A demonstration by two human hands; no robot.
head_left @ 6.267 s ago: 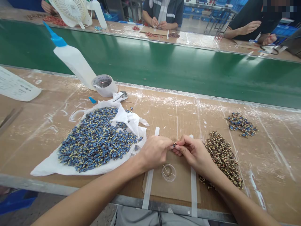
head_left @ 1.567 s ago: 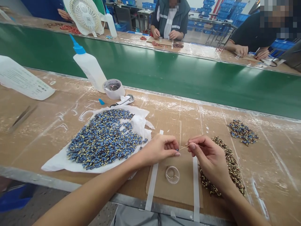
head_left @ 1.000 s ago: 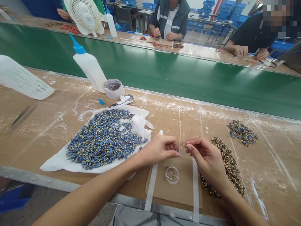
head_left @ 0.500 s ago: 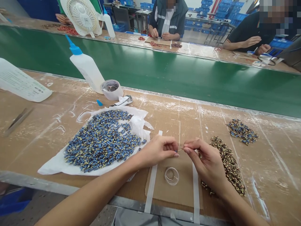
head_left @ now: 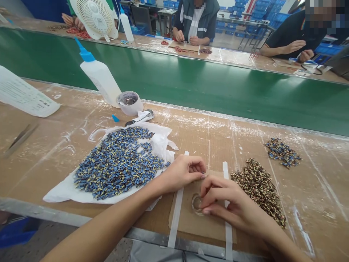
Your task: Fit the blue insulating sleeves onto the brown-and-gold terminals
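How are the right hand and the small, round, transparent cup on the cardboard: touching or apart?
Cannot tell: in the head view, the right hand overlaps the right side of the transparent cup, hiding any contact or gap.

Head-worn view, looking forward and down

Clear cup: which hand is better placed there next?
Right, likely: the right hand has its fingers at the clear cup; the left hand is farther off, seemingly pinching a small piece.
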